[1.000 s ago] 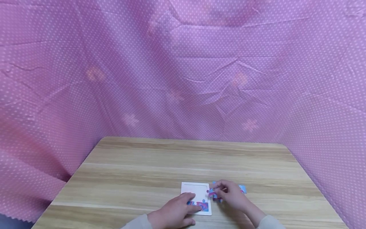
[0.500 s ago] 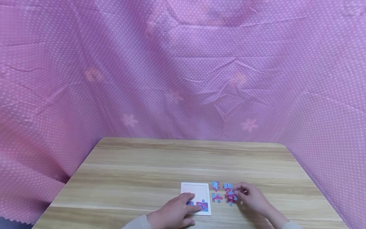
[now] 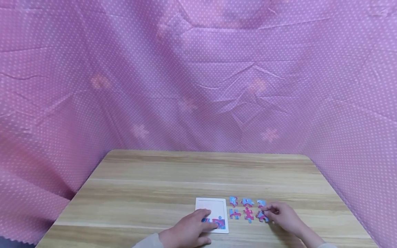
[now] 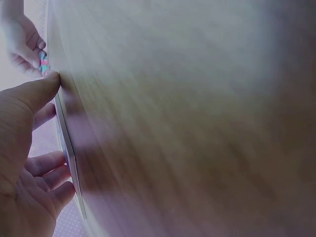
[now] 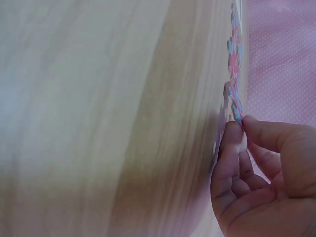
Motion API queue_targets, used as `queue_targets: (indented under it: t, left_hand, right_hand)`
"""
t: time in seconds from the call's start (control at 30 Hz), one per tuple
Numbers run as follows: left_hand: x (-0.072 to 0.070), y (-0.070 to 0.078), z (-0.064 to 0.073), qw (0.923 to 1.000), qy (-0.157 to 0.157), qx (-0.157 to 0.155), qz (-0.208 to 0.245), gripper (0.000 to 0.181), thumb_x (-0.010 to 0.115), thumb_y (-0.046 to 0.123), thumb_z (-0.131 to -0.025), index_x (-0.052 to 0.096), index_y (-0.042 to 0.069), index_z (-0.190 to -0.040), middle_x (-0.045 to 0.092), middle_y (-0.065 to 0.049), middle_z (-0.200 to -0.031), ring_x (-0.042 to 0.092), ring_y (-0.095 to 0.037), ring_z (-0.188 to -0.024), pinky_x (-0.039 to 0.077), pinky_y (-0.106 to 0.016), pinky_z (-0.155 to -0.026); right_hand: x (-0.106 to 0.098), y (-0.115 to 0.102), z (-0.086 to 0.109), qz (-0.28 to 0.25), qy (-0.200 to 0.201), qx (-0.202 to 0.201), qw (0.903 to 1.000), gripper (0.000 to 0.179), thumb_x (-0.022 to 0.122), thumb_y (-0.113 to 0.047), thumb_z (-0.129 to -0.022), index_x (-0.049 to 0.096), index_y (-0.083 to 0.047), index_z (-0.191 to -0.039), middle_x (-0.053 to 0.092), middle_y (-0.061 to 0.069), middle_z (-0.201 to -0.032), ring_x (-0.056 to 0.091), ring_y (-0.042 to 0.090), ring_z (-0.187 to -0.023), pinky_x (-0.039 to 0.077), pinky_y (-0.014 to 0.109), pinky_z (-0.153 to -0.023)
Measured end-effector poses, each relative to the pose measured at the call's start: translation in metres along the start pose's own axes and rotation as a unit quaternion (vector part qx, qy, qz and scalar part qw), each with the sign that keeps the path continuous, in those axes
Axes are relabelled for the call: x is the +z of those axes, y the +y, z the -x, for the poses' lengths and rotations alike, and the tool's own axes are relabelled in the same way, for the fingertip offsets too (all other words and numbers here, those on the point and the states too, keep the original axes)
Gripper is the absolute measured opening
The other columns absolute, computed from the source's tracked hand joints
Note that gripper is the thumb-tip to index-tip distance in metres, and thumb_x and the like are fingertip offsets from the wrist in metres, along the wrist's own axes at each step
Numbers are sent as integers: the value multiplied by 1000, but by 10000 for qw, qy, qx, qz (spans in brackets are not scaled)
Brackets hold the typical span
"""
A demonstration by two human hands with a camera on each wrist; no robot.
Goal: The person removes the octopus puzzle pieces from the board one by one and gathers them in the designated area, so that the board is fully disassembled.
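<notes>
The work in hand is judged to be the filling of a puzzle tray [image 3: 218,206], partly done: at least 2 seated pieces [image 3: 221,223] are seen along its near side, the rest of that row being hidden by the left hand [image 3: 188,229]. To the right of the tray, 5 loose pieces [image 3: 248,213] are laid on the table [image 3: 155,186]; with the held piece [image 3: 262,216], 2 rows of 3 are made up. The held piece is found at the right end of the near row, tilted; whether the table is touched by it cannot be told.

It is pinched by the right hand [image 3: 284,217] between thumb and forefinger. The left hand is spread over the tray, which is apparently steadied by it.

Whether the held piece is being lifted or laid down cannot be established. For fitting, it would need to be raised clear, carried left and turned to match its neighbours; for laying, only flattened and released.
</notes>
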State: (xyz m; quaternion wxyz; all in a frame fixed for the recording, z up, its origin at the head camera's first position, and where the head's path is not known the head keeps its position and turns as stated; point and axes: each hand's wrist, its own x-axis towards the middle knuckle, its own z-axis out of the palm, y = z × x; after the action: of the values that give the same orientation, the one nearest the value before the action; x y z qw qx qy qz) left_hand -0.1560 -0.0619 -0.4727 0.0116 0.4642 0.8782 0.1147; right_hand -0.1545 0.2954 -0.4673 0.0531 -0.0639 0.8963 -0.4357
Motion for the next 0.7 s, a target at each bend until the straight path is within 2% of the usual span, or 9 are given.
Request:
queue_targets:
  t: [0.2, 0.3, 0.63, 0.7]
  left_hand:
    - [-1, 0, 1, 9999, 94, 90, -78, 46, 61, 46, -90, 58, 29, -133, 48, -15, -135, 44, -26, -126, 41, -37, -100]
    - [-1, 0, 2, 9997, 146, 132, -129, 45, 61, 46, -90, 59, 28, -132, 48, -15, -134, 45, -26, -125, 42, -37, -99]
    - [-2, 1, 0, 10000, -61, -26, 72, 45, 61, 44, -91, 57, 28, -133, 46, -14, -137, 42, -25, -128, 39, -38, -102]
    - [-2, 0, 1, 10000, -19, 15, 48, 45, 61, 44, -91, 57, 28, -133, 47, -15, -137, 43, -26, -128, 39, -38, -102]
  right_hand:
    - [1, 1, -1, 243, 308, 287, 9988, 19, 73, -6, -78, 68, 0, -96, 66, 0, -79, 57, 14, -65, 49, 25, -53]
    - [2, 1, -2, 258, 333, 413, 9983, 18, 72, -5, -78, 68, -1, -95, 65, 0, -78, 58, 16, -67, 50, 25, -53]
    - [1, -2, -1, -51, 258, 379, 9989, 19, 73, -6, -79, 67, 1, -96, 65, 2, -79, 59, 17, -70, 52, 27, -53]
    - [3, -5, -1, -191, 248, 302, 9991, 20, 73, -7, -79, 67, 1, -96, 66, 4, -81, 61, 18, -72, 53, 27, -54]
